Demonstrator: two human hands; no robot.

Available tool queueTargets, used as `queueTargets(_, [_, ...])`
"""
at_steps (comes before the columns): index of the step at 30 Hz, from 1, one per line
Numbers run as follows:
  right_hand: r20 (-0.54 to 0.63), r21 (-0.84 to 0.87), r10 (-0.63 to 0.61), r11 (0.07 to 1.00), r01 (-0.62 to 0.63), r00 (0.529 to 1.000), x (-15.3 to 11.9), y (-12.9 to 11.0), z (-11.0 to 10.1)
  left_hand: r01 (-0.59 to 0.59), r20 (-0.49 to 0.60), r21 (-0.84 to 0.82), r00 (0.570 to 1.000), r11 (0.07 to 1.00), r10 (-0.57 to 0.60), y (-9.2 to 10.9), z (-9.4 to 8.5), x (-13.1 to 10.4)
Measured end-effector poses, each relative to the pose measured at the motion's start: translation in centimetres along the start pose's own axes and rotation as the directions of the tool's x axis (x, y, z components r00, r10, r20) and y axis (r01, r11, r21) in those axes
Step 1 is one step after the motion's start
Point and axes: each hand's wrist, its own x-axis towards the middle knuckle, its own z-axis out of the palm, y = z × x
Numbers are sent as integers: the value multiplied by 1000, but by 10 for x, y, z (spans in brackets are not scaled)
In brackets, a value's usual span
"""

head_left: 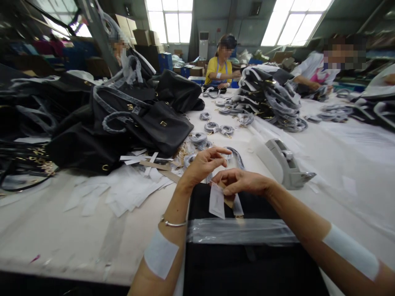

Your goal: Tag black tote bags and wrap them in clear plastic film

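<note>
A black bag [247, 267] lies flat right in front of me, with a band of clear plastic wrap [240, 231] running across it. Over the bag's far part, my right hand [245, 181] pinches a bunch of hang tags. A white tag [217, 201] dangles from it, with a brown tag [228, 200] partly behind the fingers. My left hand [205, 165] hovers just beyond, its fingers stretched out and apart. Whether it touches the tags' thin string cannot be made out. A plastic-wrapped strap [236, 156] lies behind my hands.
Black bags [148, 119] are heaped at the left, near white paper strips [123, 189]. A grey tape dispenser [285, 164] stands at the right. Wrapped strap coils [211, 126] and another bag pile [271, 96] lie farther back. A co-worker in yellow [217, 70] works across the table.
</note>
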Motion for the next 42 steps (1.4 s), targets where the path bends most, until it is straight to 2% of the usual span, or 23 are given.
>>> queueTargets(4, [-121, -20, -107, 994, 105, 987, 10, 2, 7, 64, 66, 20, 996, 998, -65, 2, 8, 3])
queueTargets(7, [-277, 36, -157, 984, 173, 948, 25, 12, 22, 21, 32, 78, 999, 997, -23, 2, 13, 5])
queueTargets(11, [-455, 195, -163, 941, 276, 876, 39, 21, 36, -2, -9, 208, 1000, 978, 4, 4, 12, 3])
queueTargets(14, [-481, 273, -118, 921, 277, 869, 36, 20, 33, 23, 3, 247, 1000, 969, -25, 4, 5, 0])
queueTargets(16, [-480, 240, -76, 947, 214, 874, 29, 17, 26, 50, 15, 283, 998, 958, -57, 4, -1, -1])
queueTargets(19, [-477, 82, -44, 992, 95, 878, 18, 14, 17, 73, 38, 349, 995, 934, -92, 4, -10, -2])
queueTargets(22, [-456, -25, -45, 999, 38, 889, 12, 17, 12, 82, 57, 407, 992, 910, -115, 0, -20, -3])
queueTargets(24, [-459, -51, -40, 999, 18, 888, 11, 21, 8, 140, -12, 438, 989, 888, -150, -6, -26, -4])
queueTargets(25, [-478, -69, -30, 998, -3, 878, 12, 24, 5, 205, -75, 460, 979, 864, -192, -10, -29, -5])
queueTargets(27, [-559, -123, -8, 990, -73, 829, 15, 30, -2, 360, -183, 515, 933, 778, -311, -17, -34, -8])
queueTargets(29, [-668, -201, 0, 963, -180, 744, 17, 35, -12, 456, -199, 571, 883, 682, -425, -26, -38, -11])
queueTargets(32, [-793, -353, -43, 846, -401, 608, 18, 38, -26, 445, -122, 628, 867, 639, -483, -39, -36, -13])
queueTargets(34, [-832, -426, -83, 729, -536, 549, 16, 36, -33, 426, -103, 647, 871, 632, -481, -48, -31, -13])
queueTargets(36, [-849, -458, -113, 644, -613, 515, 14, 34, -37, 421, -100, 654, 872, 629, -479, -58, -26, -11])
queueTargets(40, [-875, -461, -156, 563, -686, 459, 13, 32, -39, 428, -69, 608, 868, 669, -492, -72, -24, -9])
queueTargets(42, [-866, -476, -155, 547, -689, 475, 17, 33, -35, 422, -21, 551, 869, 720, -494, -73, -26, -10])
